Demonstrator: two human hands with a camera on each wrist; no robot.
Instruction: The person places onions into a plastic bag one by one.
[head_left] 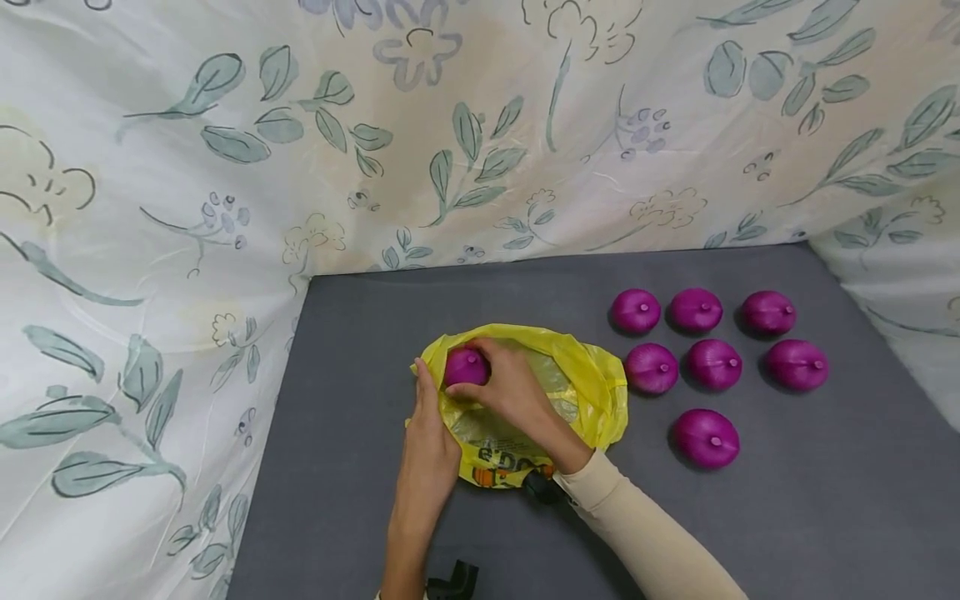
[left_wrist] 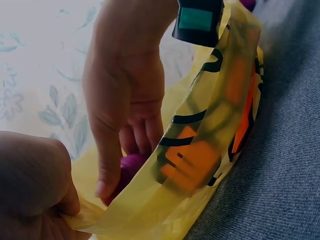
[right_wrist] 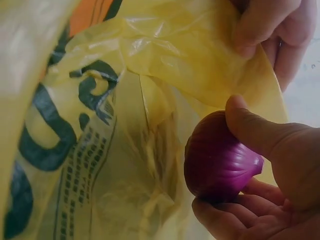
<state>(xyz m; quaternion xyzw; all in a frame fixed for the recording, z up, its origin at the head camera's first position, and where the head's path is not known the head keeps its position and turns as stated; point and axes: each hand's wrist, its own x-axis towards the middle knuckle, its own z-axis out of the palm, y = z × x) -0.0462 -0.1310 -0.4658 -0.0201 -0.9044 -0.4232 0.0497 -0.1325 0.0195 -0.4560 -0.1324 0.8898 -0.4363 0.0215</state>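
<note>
Pinching a purple onion (head_left: pixel 465 367), the right hand (head_left: pixel 516 390) curls; the left hand (head_left: pixel 431 437) grips the yellow bag (head_left: pixel 611 392).

On my feed I saw thin, crinkled, glossy plastic in the bag (head_left: pixel 606 392) at the left hand (head_left: pixel 431 446), a ribbed, satiny onion (right_wrist: pixel 217 162) in the right hand (head_left: pixel 517 389), matt woven cloth (head_left: pixel 337 417) beneath both, and faintly shiny sheeting (head_left: pixel 495 75) beyond.

The right hand (right_wrist: pixel 292 167) grips a purple onion (right_wrist: pixel 215 160) within a yellow bag (right_wrist: pixel 170 35).
</note>
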